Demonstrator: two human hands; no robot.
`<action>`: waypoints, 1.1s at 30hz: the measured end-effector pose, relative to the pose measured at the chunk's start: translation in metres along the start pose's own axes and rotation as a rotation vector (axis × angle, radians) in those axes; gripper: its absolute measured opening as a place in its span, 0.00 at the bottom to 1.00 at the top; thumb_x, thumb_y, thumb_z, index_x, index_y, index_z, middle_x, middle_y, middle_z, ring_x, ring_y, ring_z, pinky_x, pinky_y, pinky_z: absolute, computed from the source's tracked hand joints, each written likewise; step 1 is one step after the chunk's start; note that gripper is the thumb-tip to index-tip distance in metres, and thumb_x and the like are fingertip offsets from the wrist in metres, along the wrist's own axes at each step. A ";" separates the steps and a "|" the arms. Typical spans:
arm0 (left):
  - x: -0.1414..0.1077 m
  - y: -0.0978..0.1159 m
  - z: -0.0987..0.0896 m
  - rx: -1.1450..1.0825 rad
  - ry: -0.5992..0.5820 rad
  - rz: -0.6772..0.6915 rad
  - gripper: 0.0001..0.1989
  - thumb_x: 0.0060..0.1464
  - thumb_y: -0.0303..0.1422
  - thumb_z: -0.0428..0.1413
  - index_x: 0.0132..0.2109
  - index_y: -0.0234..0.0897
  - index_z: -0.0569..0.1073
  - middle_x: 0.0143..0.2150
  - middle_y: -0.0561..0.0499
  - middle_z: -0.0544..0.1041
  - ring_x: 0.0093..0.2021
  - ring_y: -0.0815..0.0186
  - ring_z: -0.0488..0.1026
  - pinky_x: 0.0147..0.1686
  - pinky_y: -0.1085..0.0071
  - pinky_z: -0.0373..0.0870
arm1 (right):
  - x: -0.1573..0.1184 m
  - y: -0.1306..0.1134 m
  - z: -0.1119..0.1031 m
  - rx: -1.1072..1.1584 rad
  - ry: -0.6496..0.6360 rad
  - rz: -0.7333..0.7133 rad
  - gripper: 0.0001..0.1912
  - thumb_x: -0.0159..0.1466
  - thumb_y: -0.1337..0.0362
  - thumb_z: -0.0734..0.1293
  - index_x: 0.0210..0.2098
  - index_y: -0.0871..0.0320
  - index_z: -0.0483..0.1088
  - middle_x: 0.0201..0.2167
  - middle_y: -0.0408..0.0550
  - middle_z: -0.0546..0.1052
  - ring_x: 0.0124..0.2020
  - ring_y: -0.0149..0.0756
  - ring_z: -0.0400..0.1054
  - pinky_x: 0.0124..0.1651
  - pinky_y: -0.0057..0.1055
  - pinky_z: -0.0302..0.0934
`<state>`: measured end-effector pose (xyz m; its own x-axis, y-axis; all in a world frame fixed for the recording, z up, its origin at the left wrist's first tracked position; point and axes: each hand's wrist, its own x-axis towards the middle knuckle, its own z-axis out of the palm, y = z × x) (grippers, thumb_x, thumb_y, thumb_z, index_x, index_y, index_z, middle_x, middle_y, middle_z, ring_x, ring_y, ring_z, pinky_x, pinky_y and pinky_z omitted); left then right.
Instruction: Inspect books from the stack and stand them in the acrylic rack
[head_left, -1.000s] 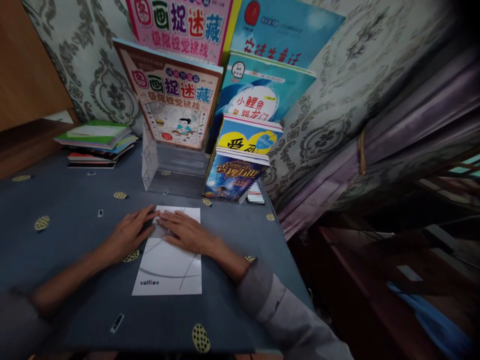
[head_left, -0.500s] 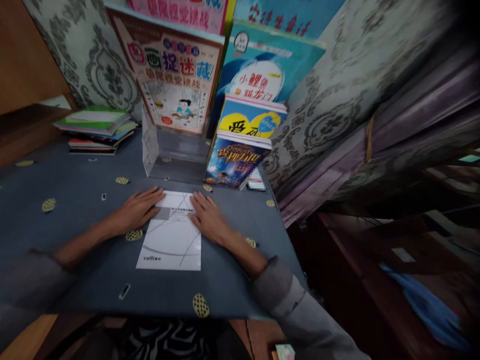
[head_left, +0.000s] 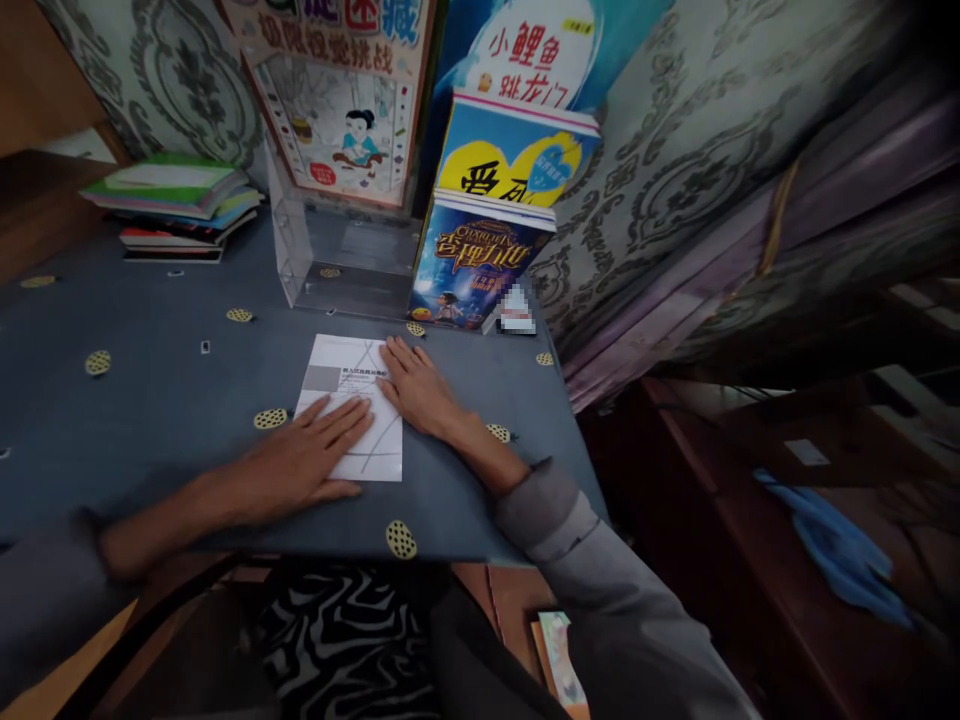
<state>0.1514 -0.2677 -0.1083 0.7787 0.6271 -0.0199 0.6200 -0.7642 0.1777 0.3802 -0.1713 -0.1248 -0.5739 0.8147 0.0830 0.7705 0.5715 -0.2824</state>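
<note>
A white booklet (head_left: pixel 386 440) with grey curved lines and a grey block on its cover lies flat on the dark blue-grey tablecloth (head_left: pixel 172 410). Across its lower left part rests my left hand (head_left: pixel 307 450), fingers stretched out flat and pointing up and right, hiding the lower cover print. My right hand (head_left: pixel 420 388) lies at the booklet's upper right edge, fingers extended and touching that edge. Neither hand grips anything. Beyond the booklet stands a clear acrylic book rack (head_left: pixel 289 240) with picture books in it, among them a blue storybook (head_left: pixel 469 265) at the front right.
A stack of books (head_left: pixel 176 200) sits at the back left. A small white item (head_left: pixel 516 312), partly blurred out, is right of the rack. Patterned wallpaper and a purple curtain (head_left: pixel 675 260) border the right side. A reddish-brown surface with a blue cloth (head_left: pixel 825 550) is lower right.
My left hand has moved from the booklet's upper left edge down onto its lower cover. My right hand stays at the right edge. The view has tilted downward.
</note>
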 end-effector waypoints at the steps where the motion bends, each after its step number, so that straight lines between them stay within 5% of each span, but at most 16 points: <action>1: 0.005 0.010 -0.001 -0.060 -0.028 0.033 0.40 0.68 0.57 0.42 0.76 0.37 0.47 0.77 0.41 0.51 0.77 0.54 0.47 0.74 0.53 0.39 | 0.000 0.000 0.000 0.011 0.005 -0.004 0.31 0.75 0.57 0.55 0.72 0.68 0.54 0.75 0.62 0.53 0.76 0.46 0.43 0.76 0.49 0.41; 8: 0.015 0.042 -0.006 -0.482 -0.134 0.149 0.37 0.66 0.51 0.53 0.75 0.49 0.50 0.77 0.48 0.53 0.76 0.55 0.50 0.75 0.49 0.35 | -0.002 0.002 0.001 0.057 0.023 -0.009 0.30 0.75 0.58 0.57 0.72 0.68 0.55 0.74 0.63 0.53 0.76 0.49 0.44 0.76 0.51 0.41; 13: -0.002 0.032 -0.019 -0.574 -0.110 0.062 0.34 0.66 0.47 0.55 0.74 0.57 0.51 0.75 0.54 0.55 0.74 0.53 0.54 0.74 0.49 0.49 | -0.010 -0.001 -0.001 0.020 0.060 -0.032 0.30 0.74 0.58 0.60 0.71 0.66 0.57 0.73 0.66 0.57 0.75 0.52 0.48 0.73 0.56 0.48; 18: -0.015 -0.011 0.011 -0.433 0.172 -0.099 0.31 0.67 0.42 0.54 0.72 0.66 0.53 0.74 0.59 0.57 0.72 0.50 0.60 0.71 0.47 0.55 | -0.032 -0.009 0.001 0.020 0.062 0.050 0.35 0.71 0.53 0.65 0.71 0.65 0.58 0.73 0.67 0.55 0.75 0.59 0.46 0.73 0.60 0.48; 23: -0.014 -0.072 0.063 -0.343 0.445 -0.240 0.30 0.66 0.40 0.53 0.72 0.65 0.57 0.76 0.56 0.54 0.73 0.48 0.57 0.68 0.50 0.62 | -0.054 0.000 0.042 0.056 0.133 0.009 0.46 0.62 0.43 0.72 0.72 0.55 0.58 0.74 0.62 0.53 0.73 0.70 0.44 0.70 0.68 0.49; 25: -0.004 -0.085 0.071 -0.403 0.459 -0.271 0.29 0.65 0.42 0.53 0.71 0.63 0.61 0.76 0.55 0.55 0.73 0.48 0.59 0.67 0.51 0.64 | -0.054 0.007 0.064 0.044 0.160 -0.004 0.30 0.70 0.49 0.66 0.69 0.47 0.64 0.71 0.57 0.61 0.71 0.67 0.54 0.66 0.68 0.58; 29: 0.025 -0.092 0.051 -0.703 0.501 -0.457 0.28 0.59 0.52 0.56 0.63 0.50 0.73 0.72 0.46 0.66 0.72 0.44 0.59 0.69 0.48 0.60 | -0.054 0.009 0.085 0.024 0.299 0.067 0.25 0.73 0.55 0.61 0.69 0.32 0.60 0.65 0.46 0.71 0.67 0.58 0.63 0.62 0.62 0.67; 33: 0.042 -0.093 0.005 -1.150 0.505 -0.639 0.31 0.50 0.55 0.62 0.56 0.43 0.76 0.64 0.41 0.75 0.68 0.45 0.67 0.62 0.54 0.70 | -0.061 -0.005 0.067 0.040 0.320 0.049 0.30 0.74 0.57 0.61 0.71 0.27 0.52 0.65 0.42 0.70 0.66 0.56 0.64 0.63 0.60 0.68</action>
<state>0.1267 -0.1715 -0.1304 0.1267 0.9874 -0.0948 0.2330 0.0632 0.9704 0.3933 -0.2305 -0.1926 -0.4149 0.8343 0.3632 0.7798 0.5317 -0.3305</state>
